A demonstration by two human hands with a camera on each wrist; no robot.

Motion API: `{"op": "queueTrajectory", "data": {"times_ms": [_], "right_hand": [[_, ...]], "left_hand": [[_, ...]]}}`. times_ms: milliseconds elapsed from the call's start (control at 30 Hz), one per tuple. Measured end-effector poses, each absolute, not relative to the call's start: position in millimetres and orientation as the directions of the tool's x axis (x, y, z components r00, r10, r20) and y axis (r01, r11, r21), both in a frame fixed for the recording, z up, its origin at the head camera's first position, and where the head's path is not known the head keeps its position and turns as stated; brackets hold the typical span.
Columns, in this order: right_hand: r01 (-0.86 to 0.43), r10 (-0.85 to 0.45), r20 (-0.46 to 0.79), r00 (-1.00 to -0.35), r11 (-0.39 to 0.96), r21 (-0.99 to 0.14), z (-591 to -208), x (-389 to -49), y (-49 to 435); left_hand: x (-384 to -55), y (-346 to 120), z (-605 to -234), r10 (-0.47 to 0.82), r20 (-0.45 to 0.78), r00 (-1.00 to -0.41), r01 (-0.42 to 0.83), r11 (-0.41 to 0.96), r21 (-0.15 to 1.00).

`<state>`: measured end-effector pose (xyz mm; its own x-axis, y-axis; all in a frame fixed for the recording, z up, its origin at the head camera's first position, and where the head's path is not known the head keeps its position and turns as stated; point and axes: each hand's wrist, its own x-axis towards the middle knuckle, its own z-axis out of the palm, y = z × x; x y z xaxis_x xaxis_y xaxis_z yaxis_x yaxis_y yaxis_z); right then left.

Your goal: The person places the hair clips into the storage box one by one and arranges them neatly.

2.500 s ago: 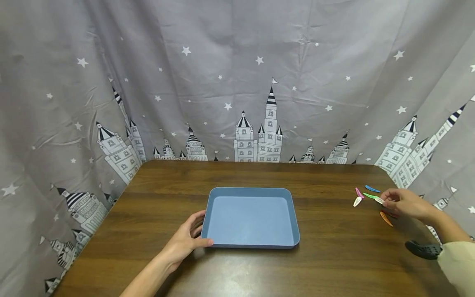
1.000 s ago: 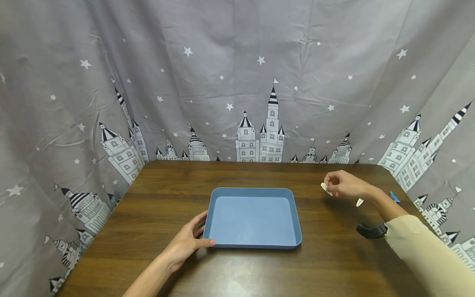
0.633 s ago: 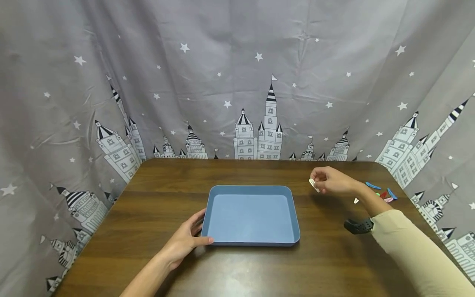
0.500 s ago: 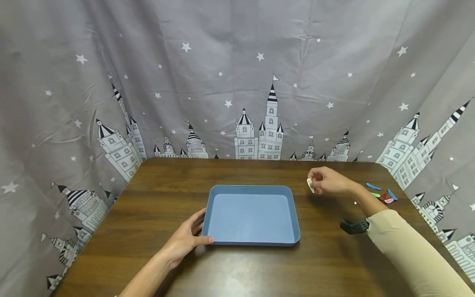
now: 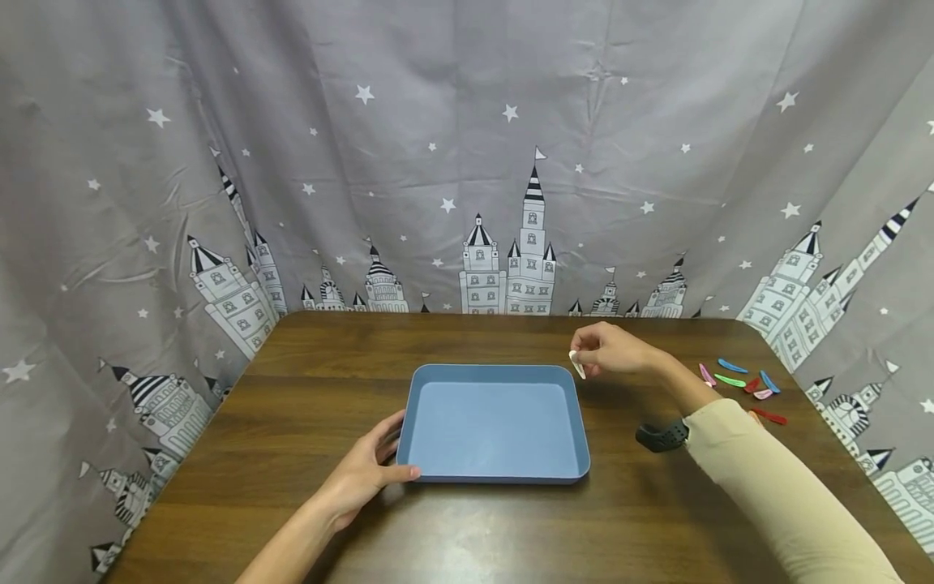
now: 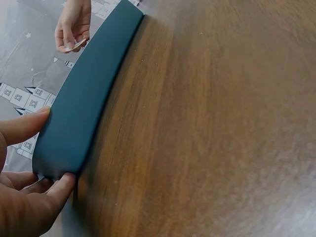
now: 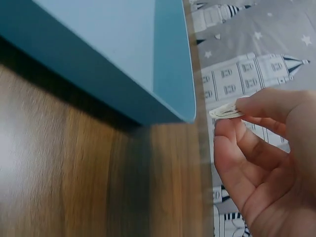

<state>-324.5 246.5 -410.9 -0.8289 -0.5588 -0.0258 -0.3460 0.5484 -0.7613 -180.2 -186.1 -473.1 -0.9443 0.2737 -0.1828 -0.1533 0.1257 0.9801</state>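
A shallow blue tray (image 5: 492, 430) lies on the brown table. My left hand (image 5: 359, 478) grips its near left corner; in the left wrist view the thumb rests on the rim and the fingers curl against the outer wall of the tray (image 6: 89, 98). Just beyond the tray's far right corner, my right hand (image 5: 611, 349) is raised over the table. It pinches a white snap hair clip (image 5: 578, 365) between thumb and fingers. The right wrist view shows this hair clip (image 7: 226, 111) up close, beside the tray's corner.
Several hair clips lie scattered at the table's right: a green clip (image 5: 730, 380), a blue clip (image 5: 732, 366), a pink clip (image 5: 706, 374) and a red clip (image 5: 770, 417) among them. The right sleeve (image 5: 766, 478) partly covers an orange one. A grey castle-print curtain (image 5: 409, 162) hangs behind.
My right hand has picked up the white hair clip from the group at the right and carried it left to the tray's far right corner. The left hand has stayed on the tray.
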Motion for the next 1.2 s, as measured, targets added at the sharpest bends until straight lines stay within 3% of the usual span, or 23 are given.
{"op": "queueTrajectory", "data": {"times_ms": [533, 900, 1200], "right_hand": [[-0.336, -0.621, -0.069, -0.781, 0.51, -0.792, -414, -331, 204], [-0.251, -0.614, -0.104, -0.782, 0.463, -0.85, -420, -338, 160], [-0.281, -0.644, -0.109, -0.757, 0.473, -0.835, -423, -342, 127]], "left_hand": [[-179, -182, -473, 0.288, -0.187, -0.939, -0.157, 0.124, 0.98], [-181, -186, -473, 0.281, -0.177, -0.943, -0.147, 0.126, 0.981], [-180, -187, -474, 0.269, -0.178, -0.946, -0.15, 0.124, 0.981]]}}
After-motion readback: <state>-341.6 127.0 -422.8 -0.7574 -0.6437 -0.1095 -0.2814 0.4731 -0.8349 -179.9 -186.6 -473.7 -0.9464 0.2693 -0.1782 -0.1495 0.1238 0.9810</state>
